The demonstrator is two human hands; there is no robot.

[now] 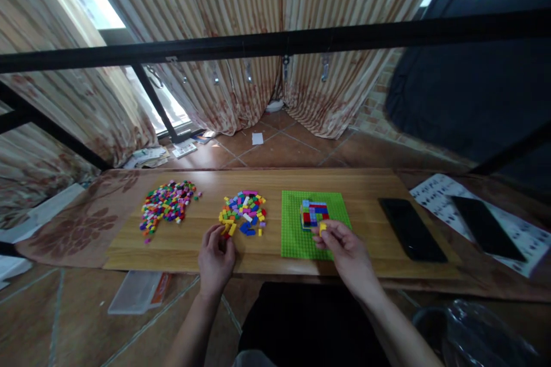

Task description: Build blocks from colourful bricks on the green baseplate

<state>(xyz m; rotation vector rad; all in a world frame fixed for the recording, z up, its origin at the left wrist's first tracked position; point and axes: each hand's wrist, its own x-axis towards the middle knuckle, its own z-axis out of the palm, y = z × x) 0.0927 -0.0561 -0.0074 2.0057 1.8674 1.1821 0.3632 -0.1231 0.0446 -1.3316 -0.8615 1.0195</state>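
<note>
My right hand (pixel 342 243) pinches a small yellow brick (pixel 322 229) over the green studded baseplate (pixel 295 241). Just beyond those fingertips stands a small brick structure (pixel 314 213) in blue, red and light blue, fixed on the baseplate and partly covered by the hand. My left hand (pixel 216 252) is curled at the near left edge of a pile of mixed bricks (pixel 246 206). Its fingertips are beside yellow bricks (pixel 231 229) and a bit of red; what they grip is too small to make out.
A pile of tiny colourful pieces (pixel 167 203) lies at the left of the wooden board (pixel 258 252). At the right are a black phone-like slab (pixel 412 229), a printed sheet (pixel 439 192) and another dark slab (pixel 486 228). A black metal bar (pixel 258 45) crosses beyond the board.
</note>
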